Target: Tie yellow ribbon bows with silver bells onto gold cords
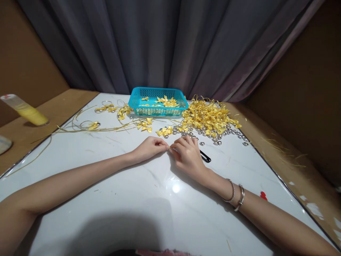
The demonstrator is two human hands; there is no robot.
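Note:
My left hand [151, 148] is closed, thumb and fingers pinched together near the middle of the table. A tiny yellowish piece [169, 148] shows at its fingertips, too small to name. My right hand [189, 156], fingers bent and closed, meets it from the other side, its fingertips touching or nearly touching that piece. A black looped handle [205, 156] sticks out beyond my right hand; whether it is held or lies on the table is hidden. Just past my hands lie yellow ribbon bows [164, 131] and shiny silver beads [217, 143].
A turquoise basket [159, 111] with yellow bows stands at the back. To its right is a heap of bows with gold cords [206, 115]. Loose gold cords [77, 130] stretch leftward. A yellow-filled clear cylinder [29, 112] stands left; a red scrap [263, 195] lies right.

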